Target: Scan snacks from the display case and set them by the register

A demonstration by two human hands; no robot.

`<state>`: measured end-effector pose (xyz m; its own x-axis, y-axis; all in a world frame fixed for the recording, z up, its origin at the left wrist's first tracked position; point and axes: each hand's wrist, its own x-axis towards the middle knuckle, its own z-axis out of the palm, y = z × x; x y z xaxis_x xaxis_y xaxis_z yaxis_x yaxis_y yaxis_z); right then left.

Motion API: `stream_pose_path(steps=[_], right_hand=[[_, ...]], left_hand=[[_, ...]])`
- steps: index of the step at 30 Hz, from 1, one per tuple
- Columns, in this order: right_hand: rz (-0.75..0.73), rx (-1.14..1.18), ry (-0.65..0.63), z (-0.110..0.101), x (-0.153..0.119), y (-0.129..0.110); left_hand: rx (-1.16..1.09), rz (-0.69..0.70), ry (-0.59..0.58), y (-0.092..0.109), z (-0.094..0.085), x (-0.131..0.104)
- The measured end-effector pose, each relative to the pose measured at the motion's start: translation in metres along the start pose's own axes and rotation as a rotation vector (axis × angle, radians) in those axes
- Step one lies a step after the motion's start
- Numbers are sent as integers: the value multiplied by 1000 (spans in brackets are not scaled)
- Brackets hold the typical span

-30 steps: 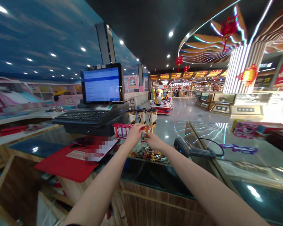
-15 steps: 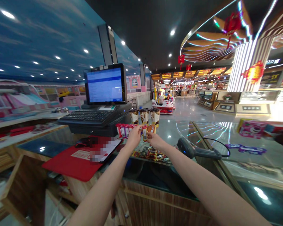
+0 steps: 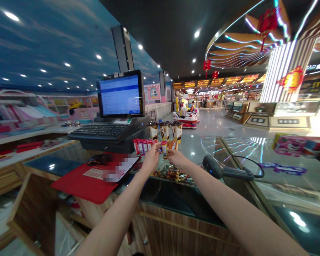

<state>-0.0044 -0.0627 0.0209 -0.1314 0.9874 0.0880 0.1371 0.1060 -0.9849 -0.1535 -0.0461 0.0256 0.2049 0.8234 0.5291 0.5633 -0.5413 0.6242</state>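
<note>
Several small red-capped tubes (image 3: 142, 147) with purple and red labels stand in a row on the glass counter (image 3: 197, 199). At the row's right end is a red-capped tube with a yellow label (image 3: 164, 150), upright between my hands. My right hand (image 3: 178, 158) has its fingertips closed at this tube's right side. My left hand (image 3: 151, 158) reaches to its left side with bent fingers; what they grip is partly hidden. Behind stand three brown-and-white cups with dark lids (image 3: 164, 131). An orange packet (image 3: 172, 145) leans before the right cup. Small wrapped sweets (image 3: 174, 173) lie below my hands.
A monitor (image 3: 120, 95) and black keyboard (image 3: 99, 131) stand at left, above a red mat (image 3: 77, 185) with a phone (image 3: 126, 169). A corded barcode scanner (image 3: 226, 170) lies at right. Purple packets (image 3: 289, 170) and a pink box (image 3: 288, 145) are farther right.
The view has shifted slightly, moving the scene a little to the right. Both hands stay around the yellow-labelled tube; the left fingertips sit slightly lower against it.
</note>
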Motion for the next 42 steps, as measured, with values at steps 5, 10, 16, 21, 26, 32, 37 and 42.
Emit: stream_pose_path(steps=[5,10,16,21,26,32,37,42], right_hand=[[17,24,-15,1,2,1],[35,63,-32,3,4,3],[41,22,0,5,8,4],[53,-24,-5,6,7,-2],[48,-48,-5,9,6,-5],[54,-98,11,12,8,-7],[42,-100,-10,13,6,-9],[33,-104,-30,12,6,-9]], left_hand=[[5,-41,-24,-1,1,-1],[8,-87,-47,0,1,-5],[38,-64,-46,-5,2,-6],[180,-79,-40,-2,-2,-8],[269,-119,-21,7,-7,-10],[332,-159,-2,7,-9,-11],[343,-165,6,8,-9,-12],[324,-154,7,8,-8,-12]])
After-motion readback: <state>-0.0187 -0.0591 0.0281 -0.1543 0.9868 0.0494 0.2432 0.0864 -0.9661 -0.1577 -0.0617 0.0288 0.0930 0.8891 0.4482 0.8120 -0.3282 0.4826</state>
